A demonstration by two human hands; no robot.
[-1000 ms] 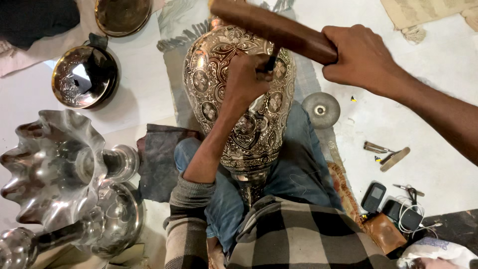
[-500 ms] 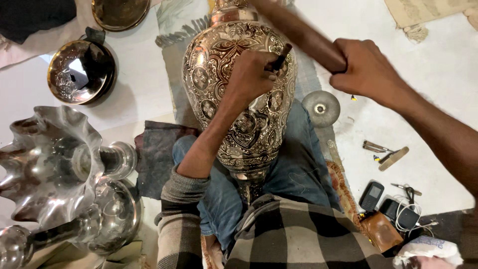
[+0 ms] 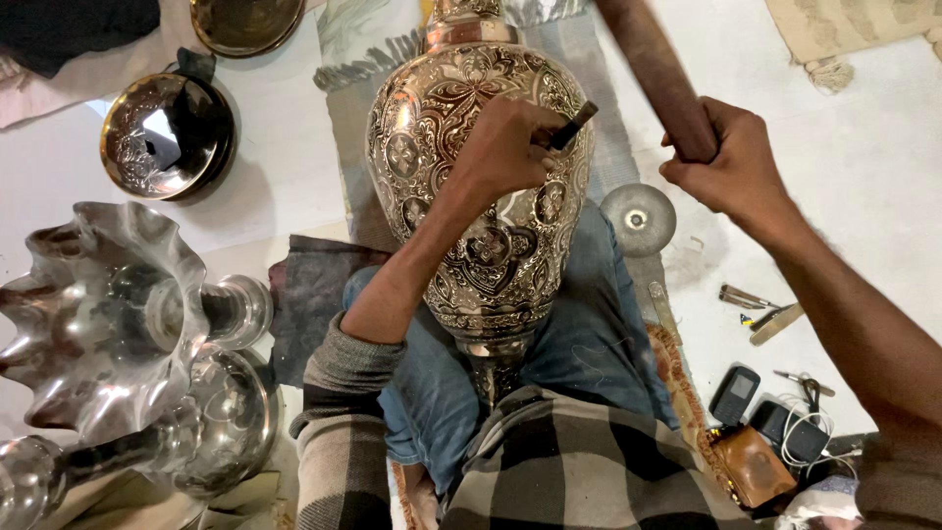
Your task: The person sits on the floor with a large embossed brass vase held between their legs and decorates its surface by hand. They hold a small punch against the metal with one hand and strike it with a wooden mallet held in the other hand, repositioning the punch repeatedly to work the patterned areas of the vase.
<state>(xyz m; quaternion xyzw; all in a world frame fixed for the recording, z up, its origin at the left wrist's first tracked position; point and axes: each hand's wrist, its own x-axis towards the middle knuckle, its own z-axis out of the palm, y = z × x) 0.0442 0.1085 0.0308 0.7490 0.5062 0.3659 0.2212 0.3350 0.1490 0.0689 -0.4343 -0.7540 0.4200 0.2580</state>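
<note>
One engraved brass vase [image 3: 471,196] — ornate, gleaming

The scene is brightly and evenly lit from above, and the white floor [image 3: 863,177] at the right of the frame is close to washed out. Hard specular glare breaks across the engraved metal vase [image 3: 461,128] in the centre, the fluted silver vessel [image 3: 93,314] at the lower left and the bowl [image 3: 162,137] at the upper left. Shadows are soft and short, darkest beneath the vase. Most of the frame is sharp; the wooden mallet [image 3: 657,74] at the top shows slight motion blur. Straight lines bend mildly toward the edges.
</note>
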